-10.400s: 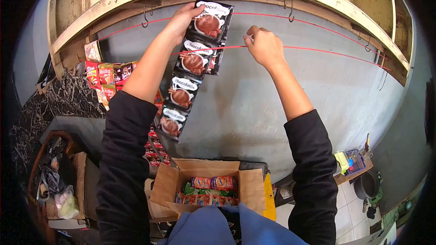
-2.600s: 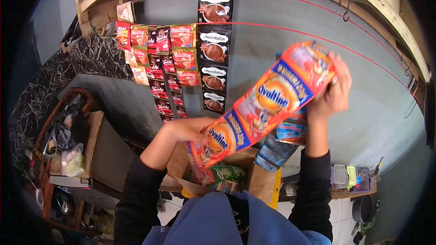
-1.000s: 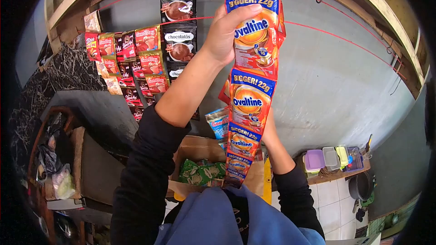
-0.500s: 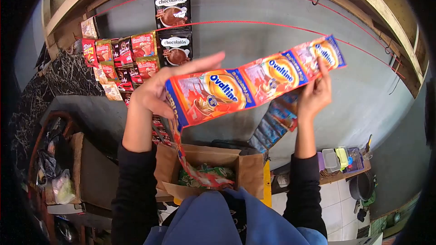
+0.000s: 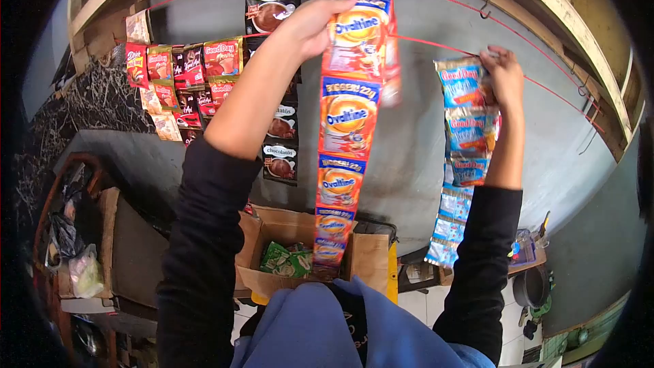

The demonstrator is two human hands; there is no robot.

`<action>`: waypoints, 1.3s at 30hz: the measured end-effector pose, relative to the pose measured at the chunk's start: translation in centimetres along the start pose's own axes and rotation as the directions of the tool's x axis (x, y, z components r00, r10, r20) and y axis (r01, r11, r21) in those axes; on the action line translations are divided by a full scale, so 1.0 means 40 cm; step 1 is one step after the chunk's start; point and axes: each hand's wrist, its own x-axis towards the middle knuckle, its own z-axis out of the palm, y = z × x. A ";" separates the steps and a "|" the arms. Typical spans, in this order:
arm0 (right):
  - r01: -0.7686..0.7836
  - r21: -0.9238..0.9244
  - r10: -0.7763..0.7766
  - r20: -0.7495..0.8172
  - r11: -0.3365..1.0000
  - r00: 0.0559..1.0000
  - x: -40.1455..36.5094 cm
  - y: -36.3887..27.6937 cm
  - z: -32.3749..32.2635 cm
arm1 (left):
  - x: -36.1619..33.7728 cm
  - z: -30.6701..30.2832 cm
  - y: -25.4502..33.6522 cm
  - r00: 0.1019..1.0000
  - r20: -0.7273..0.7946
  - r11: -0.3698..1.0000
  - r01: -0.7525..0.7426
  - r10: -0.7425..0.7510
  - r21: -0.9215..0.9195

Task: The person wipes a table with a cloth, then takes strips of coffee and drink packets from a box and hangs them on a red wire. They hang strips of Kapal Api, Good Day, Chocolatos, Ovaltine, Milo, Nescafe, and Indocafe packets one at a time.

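Observation:
At the upper middle, my left hand (image 5: 317, 24) is closed on the top of a long strip of orange and blue Ovaltine sachets (image 5: 347, 123). The strip hangs down in front of the red cord, with its lower end at the cardboard box (image 5: 272, 278). A second, blurred fold of it shows behind the top sachet. My right hand (image 5: 505, 82), fingers curled, grips the right side of a strip of blue Good Day sachets (image 5: 466, 133) near the lower red cord (image 5: 436, 43). Its fingertips are partly hidden.
Black Chocolatos sachets (image 5: 272, 10) and several red coffee sachets (image 5: 160, 65) hang at the left. Green packets (image 5: 286, 259) lie in the box. Metal hooks (image 5: 485, 3) hang overhead; plastic containers (image 5: 523, 249) and a dark pan (image 5: 531, 288) are at lower right.
My left hand has risen, turning the Ovaltine strip from sideways to hanging upright. My right hand has let go of that strip and moved right to the Good Day sachets, which now hang farther right.

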 end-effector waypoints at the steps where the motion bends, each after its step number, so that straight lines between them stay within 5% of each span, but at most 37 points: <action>1: -0.058 0.240 0.044 0.065 0.969 0.997 -0.030 -0.013 -0.016 | 0.030 0.003 0.002 0.994 -0.056 0.995 0.096 -0.098 -0.040; 3: -0.312 0.530 0.115 0.371 0.789 0.922 -0.103 -0.073 -0.069 | 0.081 -0.003 -0.018 0.970 -0.158 0.979 0.168 -0.184 -0.113; 5: -0.300 0.490 0.009 0.511 0.818 0.859 -0.157 -0.076 -0.115 | 0.106 -0.025 -0.037 0.956 -0.205 0.970 0.180 -0.212 -0.165; 7: -0.042 0.575 -0.282 0.463 0.817 0.840 -0.198 -0.065 -0.094 | 0.076 -0.008 -0.038 0.960 -0.214 0.973 0.142 -0.180 -0.181; 9: -0.268 0.732 -0.322 0.556 0.627 0.766 -0.239 -0.067 -0.026 | 0.053 0.021 -0.026 0.964 -0.218 0.976 0.113 -0.154 -0.186; 11: -0.300 0.720 -0.381 0.618 0.626 0.688 -0.274 -0.066 0.073 | 0.032 0.044 -0.005 0.973 -0.173 0.962 0.105 -0.151 -0.251; 13: -0.359 0.806 -0.347 0.543 0.470 0.765 -0.315 -0.114 0.144 | 0.039 0.065 0.005 0.969 -0.188 0.946 0.099 -0.163 -0.308; 15: -0.346 0.778 -0.352 0.568 0.524 0.744 -0.308 -0.135 0.148 | 0.046 0.077 0.020 0.963 -0.183 0.901 0.106 -0.199 -0.422; 17: -0.334 0.748 -0.353 0.593 0.574 0.724 -0.294 -0.166 0.142 | 0.029 0.082 0.013 0.977 -0.151 0.949 0.098 -0.149 -0.301; 21: -0.337 0.882 -0.076 0.381 0.330 0.921 -0.235 -0.230 0.145 | -0.059 0.067 -0.040 0.970 0.139 0.980 0.196 -0.197 0.019; 25: -0.449 0.880 -0.068 0.463 0.153 0.884 -0.121 -0.221 0.149 | -0.143 0.106 -0.080 0.994 0.083 0.986 -0.080 0.068 0.144; 27: -0.437 0.886 -0.102 0.454 0.156 0.885 -0.090 -0.202 0.125 | -0.127 0.080 -0.065 0.997 0.034 0.990 0.071 -0.075 0.120; 28: -0.418 0.895 -0.143 0.439 0.156 0.887 -0.077 -0.201 0.112 | -0.119 0.063 -0.046 0.987 0.140 0.979 0.055 -0.083 0.198; 33: -0.442 0.881 -0.288 0.474 0.171 0.832 -0.140 -0.194 0.032 | -0.076 0.037 0.006 0.973 0.152 0.933 -0.210 0.172 0.291; 35: -0.555 0.771 -0.289 0.633 0.311 0.718 -0.180 -0.170 0.067 | -0.048 0.041 0.007 0.973 0.022 0.868 -0.216 0.231 0.447; 37: -0.434 0.775 -0.319 0.600 0.458 0.734 -0.233 -0.179 0.132 | -0.011 0.030 -0.011 0.945 0.032 0.770 -0.284 0.325 0.572; 39: -0.472 0.735 -0.224 0.627 0.486 0.746 -0.278 -0.198 0.174 | 0.016 0.004 -0.029 0.909 0.060 0.646 -0.337 0.412 0.685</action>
